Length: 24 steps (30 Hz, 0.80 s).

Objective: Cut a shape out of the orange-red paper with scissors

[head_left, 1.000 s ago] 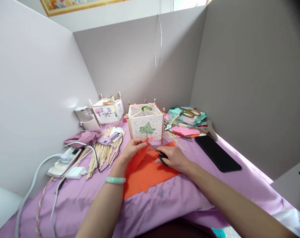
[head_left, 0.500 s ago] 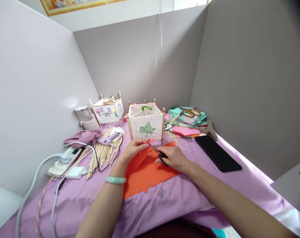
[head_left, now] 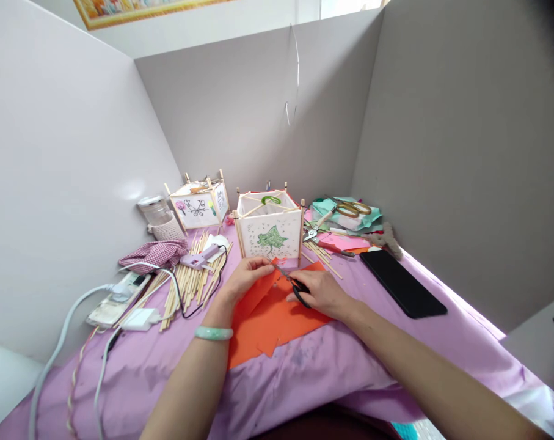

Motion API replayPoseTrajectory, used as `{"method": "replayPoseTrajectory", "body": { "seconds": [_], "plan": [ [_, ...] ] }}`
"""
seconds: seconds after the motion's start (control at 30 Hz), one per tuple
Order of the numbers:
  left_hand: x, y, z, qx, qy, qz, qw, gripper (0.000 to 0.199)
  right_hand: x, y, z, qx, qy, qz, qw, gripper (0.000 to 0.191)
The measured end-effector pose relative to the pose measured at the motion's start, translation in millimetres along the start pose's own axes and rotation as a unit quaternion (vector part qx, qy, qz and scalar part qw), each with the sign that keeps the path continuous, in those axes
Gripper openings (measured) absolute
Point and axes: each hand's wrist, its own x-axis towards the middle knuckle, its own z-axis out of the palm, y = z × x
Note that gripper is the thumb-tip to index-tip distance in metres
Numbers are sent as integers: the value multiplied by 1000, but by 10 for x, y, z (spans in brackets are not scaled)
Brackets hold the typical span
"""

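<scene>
Paper (head_left: pixel 281 318) by its edge in left hand (head_left: pixel 250 276), scissors (head_left: pixel 297 286) in right hand (head_left: pixel 323 291), broad purple cloth (head_left: pixel 363 284) between hands and phone (head_left: pixel 402 284).

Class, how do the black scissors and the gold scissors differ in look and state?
The black scissors have dark handles; the gold scissors have brassy ones.
The black scissors are held in the right grip, blades at the orange paper; the gold scissors lie unheld on the teal bundle.
The black scissors' handles are partly covered; both loops of the gold scissors show.
Both have blades pointing toward the picture's upper left.
</scene>
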Motion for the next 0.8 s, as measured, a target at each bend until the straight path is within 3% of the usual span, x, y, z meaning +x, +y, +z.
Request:
{"method": "replayPoseTrajectory", "body": {
  "seconds": [0.23, 0.8],
  "plan": [
    [-1, 5, 17, 19, -24, 6, 1000, 21, 3, -11, 7, 12, 8, -6, 1000, 47],
    [-4, -4, 3, 33, -14, 1, 999, 19, 4, 6, 8, -3, 7, -3, 1000, 41]
  ]
}}
